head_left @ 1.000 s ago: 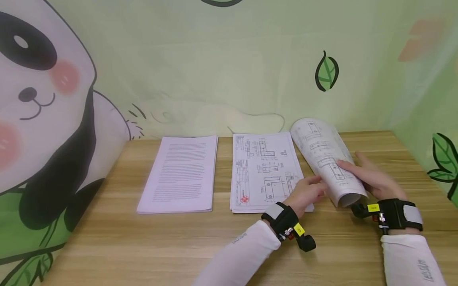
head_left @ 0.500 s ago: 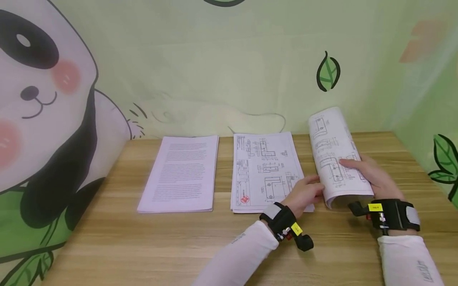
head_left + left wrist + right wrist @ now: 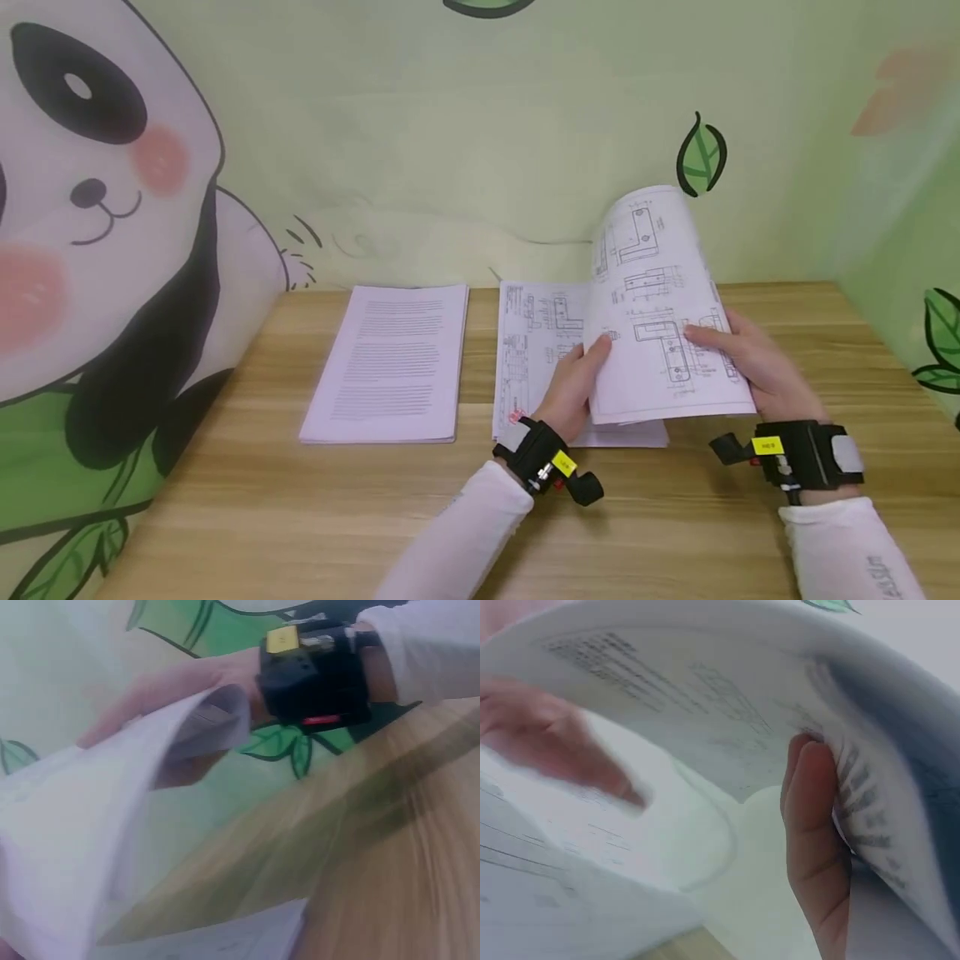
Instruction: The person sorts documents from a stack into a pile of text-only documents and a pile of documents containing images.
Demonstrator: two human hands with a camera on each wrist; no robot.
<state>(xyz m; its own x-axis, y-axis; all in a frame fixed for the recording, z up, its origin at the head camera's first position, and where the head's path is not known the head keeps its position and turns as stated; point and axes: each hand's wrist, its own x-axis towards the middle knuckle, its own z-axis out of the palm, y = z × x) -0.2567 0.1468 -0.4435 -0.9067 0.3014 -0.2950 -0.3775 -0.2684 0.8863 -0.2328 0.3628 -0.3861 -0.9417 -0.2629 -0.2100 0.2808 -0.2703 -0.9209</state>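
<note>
Both hands hold a curved sheaf of paper (image 3: 652, 292) printed with technical drawings, raised at a slant. My left hand (image 3: 566, 387) has its thumb on top of the left edge, near the lower corner; its fingers (image 3: 562, 746) reach under the paper in the right wrist view. My right hand (image 3: 772, 371) pinches the right edge, thumb on the drawings, fingers (image 3: 810, 817) against the underside. Beneath the sheaf's left part, partly hidden, lies a stack of drawing sheets (image 3: 525, 367) with a red mark.
Left of the drawings, a stack of text pages (image 3: 397, 358) lies on the wooden table (image 3: 262, 508). Behind stands a pale green cloth backdrop (image 3: 420, 125) with a panda and leaves.
The sheaf has gone from rolled on the right to opened out, lifted and shifted left over the drawing stack. My left hand has moved left and its thumb now lies on the sheaf.
</note>
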